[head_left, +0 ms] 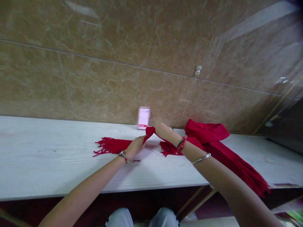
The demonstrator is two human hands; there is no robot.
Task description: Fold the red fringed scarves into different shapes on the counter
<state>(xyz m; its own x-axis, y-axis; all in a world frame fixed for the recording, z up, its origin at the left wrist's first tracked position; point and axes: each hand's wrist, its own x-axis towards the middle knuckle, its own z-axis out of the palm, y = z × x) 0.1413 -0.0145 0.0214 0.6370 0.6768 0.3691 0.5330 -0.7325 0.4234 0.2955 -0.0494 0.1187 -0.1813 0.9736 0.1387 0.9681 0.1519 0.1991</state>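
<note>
A red fringed scarf (121, 145) lies partly on the white tabletop, with one tasselled end pointing left. My left hand (135, 147) grips it, fingers closed round the cloth. From there a twisted stretch rises to my right hand (164, 130), which is closed on the cloth a little above the table. More red fabric (205, 130) is bunched to the right, with a long fringed end (251, 175) hanging over the front edge. Another fringe (167, 149) shows under my right wrist. Whether all this is one scarf, I cannot tell.
A phone (143, 118) with a lit, blurred screen leans against the brown marble-tiled wall (118, 88) behind the hands. The white table (59, 157) is long and narrow. A small white fitting (198, 70) sits on the wall. My knees (120, 217) are below the front edge.
</note>
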